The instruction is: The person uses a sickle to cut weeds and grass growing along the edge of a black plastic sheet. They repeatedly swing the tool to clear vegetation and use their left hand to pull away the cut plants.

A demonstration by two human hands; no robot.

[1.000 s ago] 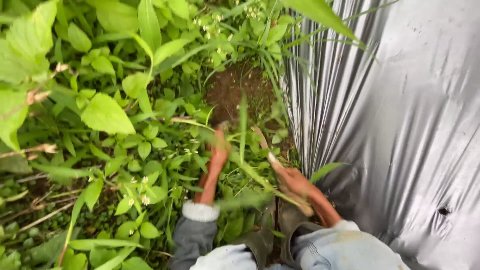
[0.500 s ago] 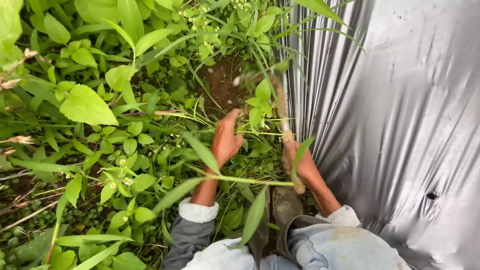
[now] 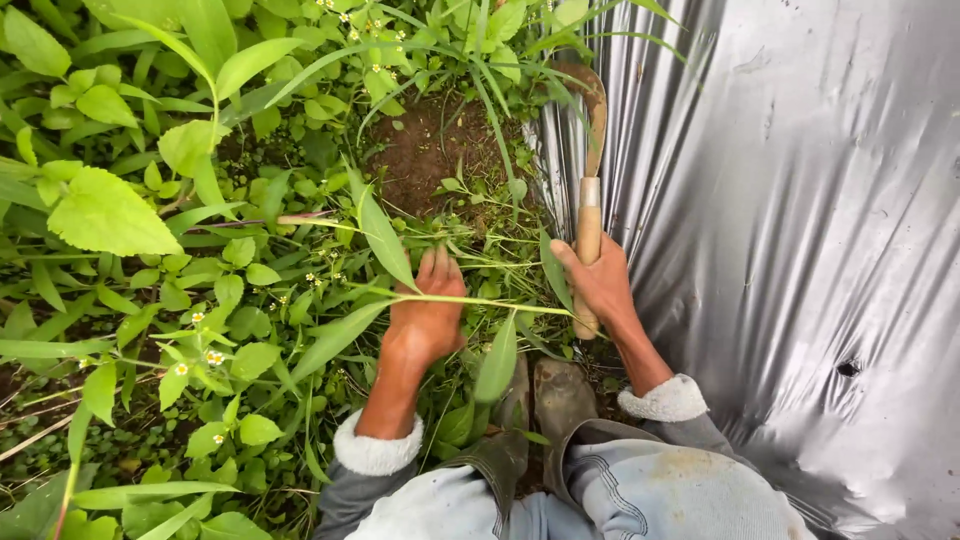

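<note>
1. Nearest to you, at the bottom edge, sit your pale blue trousers (image 3: 650,495), with 2 muddy boot toes (image 3: 560,395) pointing up between your grey sleeves and their white fleece cuffs (image 3: 378,450).
2. Just beyond the cuffs, your left hand (image 3: 428,318) lies palm down in the weeds (image 3: 300,290), fingers together and bent over a tuft of thin green stems. How firmly it grips them cannot be told, because leaves cross the fingertips.
3. Level with it, your right hand (image 3: 602,283) is wrapped tight round the pale wooden handle of a sickle (image 3: 588,215), with the butt of the handle showing below your fist.
4. From that fist, the sickle stands upright and points away from you. Its dark, rust-brown curved blade hooks over the grass blades at the edge of the plastic sheet (image 3: 800,220).
5. Beside your right arm, the silver-grey plastic sheet fills the whole right side, wrinkled and shiny, with 1 small dark hole low down near the right edge.
6. Farther out, between the 2 hands and beyond them, a patch of bare brown soil (image 3: 425,150) opens among the plants.
7. Beyond and to the left, broad-leaved weeds with tiny white-and-yellow flowers (image 3: 212,356) cover the ground.
</note>
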